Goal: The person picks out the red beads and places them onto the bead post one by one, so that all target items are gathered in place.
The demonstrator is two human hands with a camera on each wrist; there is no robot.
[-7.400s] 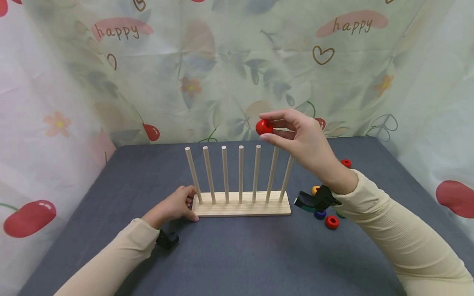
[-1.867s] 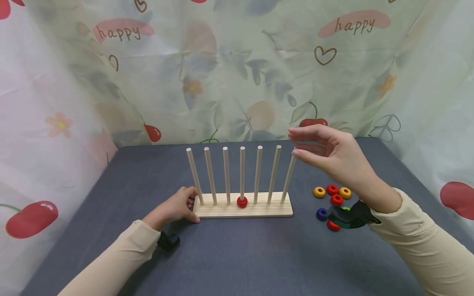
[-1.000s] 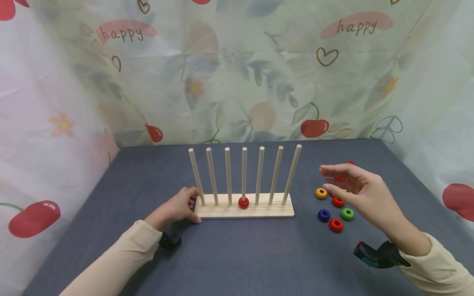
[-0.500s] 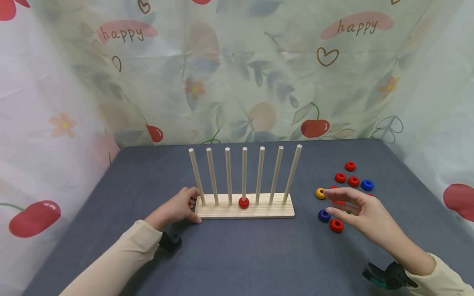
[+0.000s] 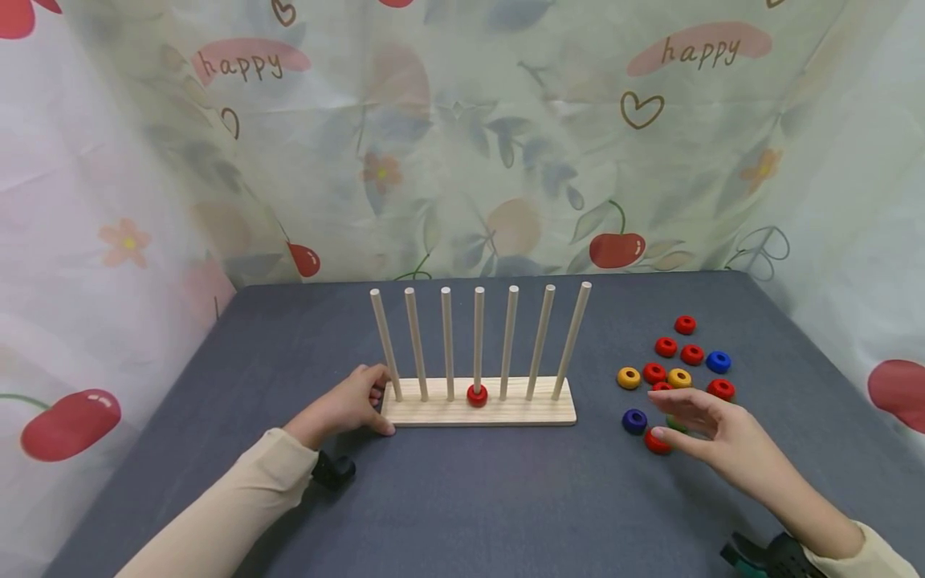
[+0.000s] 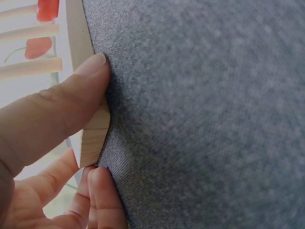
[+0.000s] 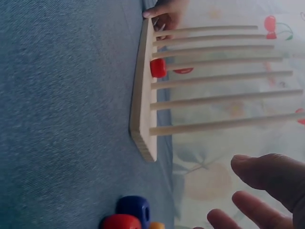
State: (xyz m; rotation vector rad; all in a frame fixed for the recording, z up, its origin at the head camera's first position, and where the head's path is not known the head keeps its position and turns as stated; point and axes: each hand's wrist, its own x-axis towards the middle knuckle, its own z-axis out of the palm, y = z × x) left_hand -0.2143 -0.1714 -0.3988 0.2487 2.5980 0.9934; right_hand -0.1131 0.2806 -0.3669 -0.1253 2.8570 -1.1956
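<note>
While the left hand point(image 5: 354, 404) gripped the pale wooden seven-peg rack point(image 5: 535, 412), a glossy red ring point(image 5: 477, 396) low on its middle peg point(image 5: 478, 337), the right hand point(image 5: 730, 437) hovered wide-fingered by the loose green ring point(image 5: 675, 422), apparently a reach calling for a pinch.

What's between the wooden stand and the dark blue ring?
The head view shows only bare gray table between the wooden stand and the dark blue ring.
</note>
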